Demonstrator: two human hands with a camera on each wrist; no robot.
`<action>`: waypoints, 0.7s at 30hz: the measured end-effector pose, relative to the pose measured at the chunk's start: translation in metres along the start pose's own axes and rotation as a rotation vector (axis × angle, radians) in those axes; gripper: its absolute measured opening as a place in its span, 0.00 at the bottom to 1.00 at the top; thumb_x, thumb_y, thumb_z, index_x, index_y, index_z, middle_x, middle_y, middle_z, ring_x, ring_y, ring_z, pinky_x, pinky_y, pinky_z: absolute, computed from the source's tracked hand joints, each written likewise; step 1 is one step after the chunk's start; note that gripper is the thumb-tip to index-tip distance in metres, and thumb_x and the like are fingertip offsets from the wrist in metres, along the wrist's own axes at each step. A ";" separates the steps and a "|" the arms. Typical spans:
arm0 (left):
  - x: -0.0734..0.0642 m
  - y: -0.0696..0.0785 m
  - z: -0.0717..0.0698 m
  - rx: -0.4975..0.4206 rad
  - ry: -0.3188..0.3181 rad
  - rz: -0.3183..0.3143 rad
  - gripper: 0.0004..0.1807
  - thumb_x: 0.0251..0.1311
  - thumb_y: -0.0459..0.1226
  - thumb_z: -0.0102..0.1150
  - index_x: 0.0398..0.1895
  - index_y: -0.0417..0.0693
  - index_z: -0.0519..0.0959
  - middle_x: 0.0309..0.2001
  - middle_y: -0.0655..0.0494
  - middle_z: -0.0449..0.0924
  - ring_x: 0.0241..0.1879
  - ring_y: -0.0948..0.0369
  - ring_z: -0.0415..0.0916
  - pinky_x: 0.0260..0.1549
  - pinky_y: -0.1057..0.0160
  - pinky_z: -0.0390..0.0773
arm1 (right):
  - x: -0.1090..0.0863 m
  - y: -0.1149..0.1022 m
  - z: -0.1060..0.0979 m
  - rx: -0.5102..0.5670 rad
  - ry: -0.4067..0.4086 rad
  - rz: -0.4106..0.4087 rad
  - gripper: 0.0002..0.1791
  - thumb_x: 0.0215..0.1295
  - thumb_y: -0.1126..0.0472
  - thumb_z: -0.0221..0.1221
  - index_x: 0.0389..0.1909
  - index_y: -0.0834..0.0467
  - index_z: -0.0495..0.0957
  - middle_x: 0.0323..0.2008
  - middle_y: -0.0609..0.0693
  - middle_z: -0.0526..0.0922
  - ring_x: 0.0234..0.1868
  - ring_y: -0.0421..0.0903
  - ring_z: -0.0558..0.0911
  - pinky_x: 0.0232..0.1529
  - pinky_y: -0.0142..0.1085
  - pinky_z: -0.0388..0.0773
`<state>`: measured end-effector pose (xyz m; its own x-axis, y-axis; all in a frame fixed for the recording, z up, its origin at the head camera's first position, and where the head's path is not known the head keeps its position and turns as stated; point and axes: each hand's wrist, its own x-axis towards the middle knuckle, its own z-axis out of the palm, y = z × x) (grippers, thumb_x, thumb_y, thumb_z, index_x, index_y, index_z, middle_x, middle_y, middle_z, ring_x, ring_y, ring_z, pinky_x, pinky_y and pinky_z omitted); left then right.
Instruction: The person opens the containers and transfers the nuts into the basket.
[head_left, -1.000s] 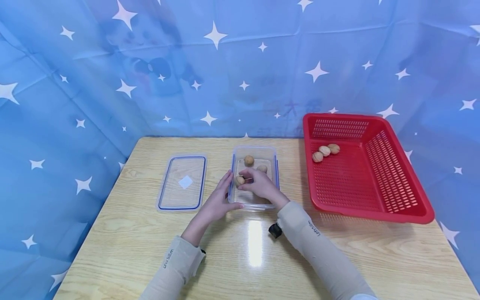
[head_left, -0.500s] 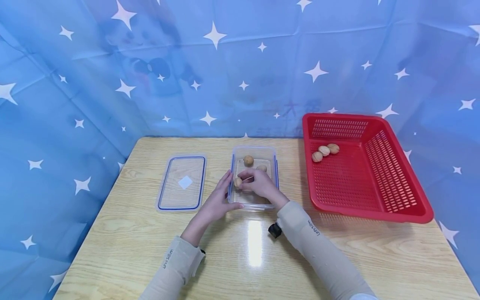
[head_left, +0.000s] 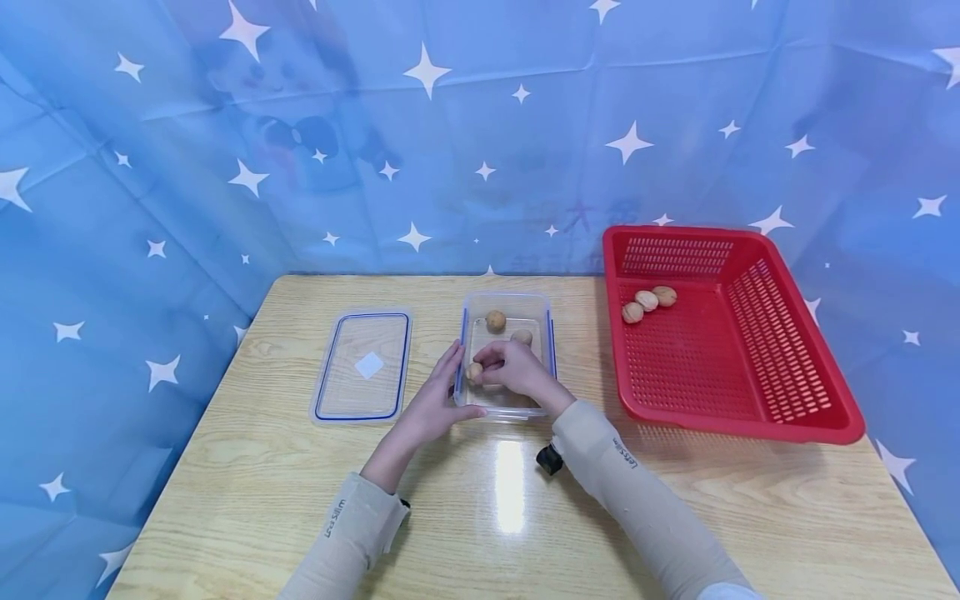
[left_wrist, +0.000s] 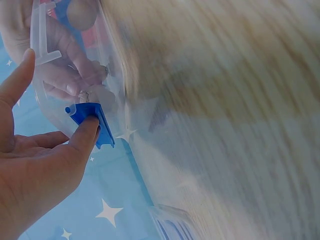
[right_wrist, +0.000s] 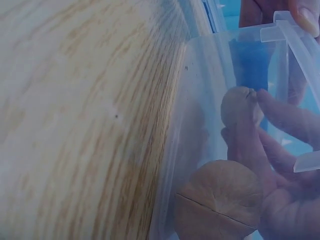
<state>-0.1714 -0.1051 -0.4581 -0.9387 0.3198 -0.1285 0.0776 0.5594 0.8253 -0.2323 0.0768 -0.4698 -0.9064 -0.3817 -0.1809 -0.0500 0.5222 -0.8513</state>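
In the head view, my right hand (head_left: 516, 369) reaches inside a clear plastic food container (head_left: 551, 367) and pinches a walnut (head_left: 474, 373) near its left wall. Thumb and finger on that walnut (right_wrist: 235, 107) show through the plastic in the right wrist view. Two more walnuts lie farther back: one at the rear (head_left: 495, 322) and one (head_left: 522, 337) partly behind my hand. Outside the container, my left hand (head_left: 431, 408) rests at its left side, thumb extended along the front corner. A finger of it presses a blue latch (left_wrist: 92, 117) in the left wrist view.
A clear lid (head_left: 360, 387) with a blue seal and a white square label lies on the table left of the container. To the right stands a red plastic basket (head_left: 697, 367) with three walnuts (head_left: 647, 301) at its left side. A blue star-patterned curtain (head_left: 450, 167) hangs behind.
The right hand has brought the pinched walnut slightly nearer the front along the container's left wall. The left hand and the other walnuts stay where they were.
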 end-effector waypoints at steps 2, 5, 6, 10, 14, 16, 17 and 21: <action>0.000 0.000 0.000 0.005 -0.001 0.003 0.57 0.55 0.41 0.73 0.81 0.47 0.46 0.82 0.53 0.38 0.79 0.45 0.47 0.75 0.41 0.55 | 0.000 0.000 0.000 0.003 -0.003 -0.001 0.19 0.59 0.62 0.70 0.51 0.62 0.82 0.42 0.56 0.87 0.42 0.45 0.84 0.47 0.36 0.82; 0.000 0.000 0.000 0.007 -0.003 0.003 0.57 0.55 0.41 0.73 0.81 0.47 0.46 0.82 0.53 0.37 0.79 0.45 0.46 0.75 0.41 0.55 | -0.001 0.000 0.000 0.006 -0.006 -0.010 0.19 0.58 0.63 0.70 0.50 0.63 0.82 0.41 0.56 0.87 0.40 0.45 0.84 0.45 0.34 0.82; 0.000 0.000 -0.001 0.006 -0.003 0.005 0.57 0.55 0.41 0.73 0.81 0.47 0.46 0.82 0.53 0.37 0.79 0.45 0.46 0.75 0.40 0.55 | -0.001 0.000 0.000 0.007 -0.006 -0.013 0.18 0.58 0.63 0.70 0.50 0.62 0.83 0.41 0.56 0.87 0.40 0.44 0.84 0.45 0.34 0.82; 0.000 -0.001 -0.001 0.005 -0.002 0.003 0.56 0.55 0.41 0.73 0.81 0.47 0.46 0.82 0.54 0.37 0.79 0.46 0.46 0.75 0.40 0.56 | -0.001 -0.001 0.001 0.009 -0.002 -0.022 0.17 0.59 0.63 0.70 0.49 0.62 0.83 0.41 0.56 0.87 0.41 0.45 0.84 0.47 0.36 0.82; 0.000 -0.001 -0.001 0.008 -0.004 0.002 0.57 0.55 0.41 0.73 0.81 0.48 0.46 0.82 0.55 0.37 0.79 0.46 0.46 0.75 0.41 0.55 | -0.002 -0.001 0.001 0.015 0.008 -0.023 0.18 0.59 0.62 0.70 0.50 0.61 0.83 0.42 0.55 0.87 0.42 0.46 0.84 0.49 0.37 0.83; 0.000 -0.001 -0.002 0.007 -0.004 0.004 0.57 0.55 0.41 0.73 0.81 0.48 0.45 0.82 0.54 0.37 0.79 0.45 0.46 0.75 0.41 0.55 | -0.002 -0.001 0.001 0.023 0.013 -0.023 0.18 0.59 0.61 0.70 0.50 0.61 0.83 0.43 0.55 0.87 0.43 0.46 0.84 0.49 0.38 0.83; 0.000 -0.001 -0.002 0.007 -0.004 0.005 0.57 0.55 0.41 0.73 0.81 0.48 0.45 0.82 0.54 0.37 0.79 0.45 0.46 0.75 0.41 0.55 | -0.002 -0.002 0.000 0.030 0.014 -0.023 0.19 0.59 0.61 0.70 0.50 0.61 0.83 0.43 0.56 0.87 0.43 0.47 0.84 0.50 0.38 0.83; 0.000 -0.001 -0.001 0.012 -0.006 0.001 0.57 0.55 0.42 0.73 0.81 0.50 0.45 0.82 0.54 0.37 0.79 0.45 0.46 0.75 0.41 0.54 | -0.003 -0.003 -0.001 0.058 0.025 -0.030 0.20 0.58 0.62 0.71 0.51 0.62 0.82 0.44 0.57 0.87 0.44 0.48 0.85 0.50 0.38 0.83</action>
<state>-0.1720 -0.1067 -0.4582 -0.9365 0.3254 -0.1311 0.0826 0.5679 0.8190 -0.2300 0.0775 -0.4664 -0.9151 -0.3769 -0.1430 -0.0537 0.4655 -0.8834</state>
